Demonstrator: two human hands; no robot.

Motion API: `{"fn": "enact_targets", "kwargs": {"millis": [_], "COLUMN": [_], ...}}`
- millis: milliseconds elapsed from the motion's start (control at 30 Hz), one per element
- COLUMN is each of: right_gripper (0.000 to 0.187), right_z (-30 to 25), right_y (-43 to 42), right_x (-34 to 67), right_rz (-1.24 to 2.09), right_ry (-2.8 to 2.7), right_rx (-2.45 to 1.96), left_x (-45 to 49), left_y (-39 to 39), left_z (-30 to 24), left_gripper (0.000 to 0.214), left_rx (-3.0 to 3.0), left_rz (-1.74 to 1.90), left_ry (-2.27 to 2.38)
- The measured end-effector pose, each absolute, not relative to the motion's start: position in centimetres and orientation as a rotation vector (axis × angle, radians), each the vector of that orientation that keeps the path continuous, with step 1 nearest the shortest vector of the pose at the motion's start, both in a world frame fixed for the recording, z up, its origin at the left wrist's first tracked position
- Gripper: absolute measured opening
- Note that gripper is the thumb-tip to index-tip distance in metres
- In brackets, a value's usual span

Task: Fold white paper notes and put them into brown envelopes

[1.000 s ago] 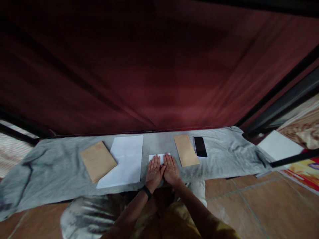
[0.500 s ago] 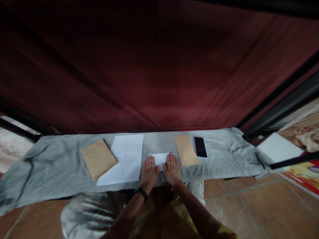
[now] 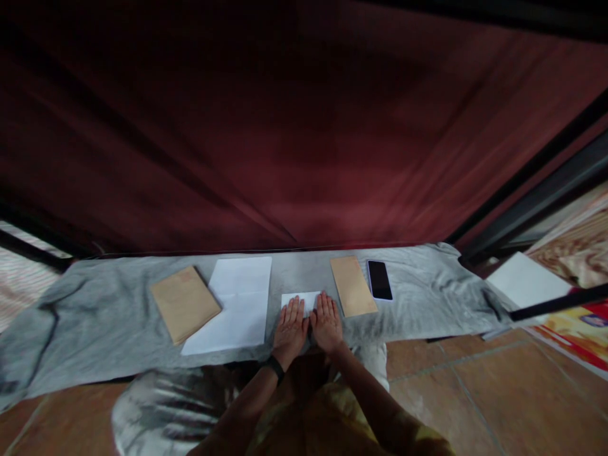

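Observation:
A small piece of folded white paper (image 3: 307, 299) lies on the grey cloth in front of me, its lower part covered by my hands. My left hand (image 3: 289, 327) rests flat on its left side, fingers stretched out. My right hand (image 3: 327, 323) lies flat over the right side, fingers extended. The two thumbs nearly meet in the middle. To the left are larger white paper sheets (image 3: 237, 310) with crease lines. A brown envelope (image 3: 353, 286) lies just right of my right hand.
A stack of brown envelopes (image 3: 185, 304) overlaps the white sheets at left. A phone (image 3: 380, 280) with a dark screen lies right of the single envelope. The grey cloth (image 3: 109, 316) covers a narrow surface before a dark red fabric wall (image 3: 304, 215). Black bars stand at both sides.
My left hand has slid inward to the right over the small paper, covering more of it. My right hand stays at the paper's right side.

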State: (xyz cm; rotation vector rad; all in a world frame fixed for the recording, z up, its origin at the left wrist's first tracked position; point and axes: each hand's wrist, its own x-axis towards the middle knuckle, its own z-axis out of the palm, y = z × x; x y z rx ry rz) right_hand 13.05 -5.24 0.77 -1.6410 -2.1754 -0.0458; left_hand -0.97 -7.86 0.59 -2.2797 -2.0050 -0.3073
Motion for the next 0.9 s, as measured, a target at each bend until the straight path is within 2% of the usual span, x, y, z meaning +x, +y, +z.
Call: {"fn": "enact_targets", "kwargs": {"millis": [267,533,900], "right_gripper": [0.046,0.051,0.055], "right_z": [2.2,1.1,1.0], "right_y": [-4.5,-4.4,-4.6], "right_x": [11.0,13.0,14.3], "right_rz": [0.112,0.022,0.045], "right_ry": [-2.36,-2.336,-2.311], "right_rx": [-1.455,-1.505,-1.592], "left_x": [-1.2,-1.6,-3.2], "left_y": [-8.0,-8.6,-10.7], "left_z": [0.7,0.6,1.2], "left_gripper": [0.064,0.056,0.061], "left_rx": [-2.338,-2.223,-2.122], "left_rz": [-0.289,-0.359,-0.435], "left_ry": [-1.947,-2.008,-2.059]}}
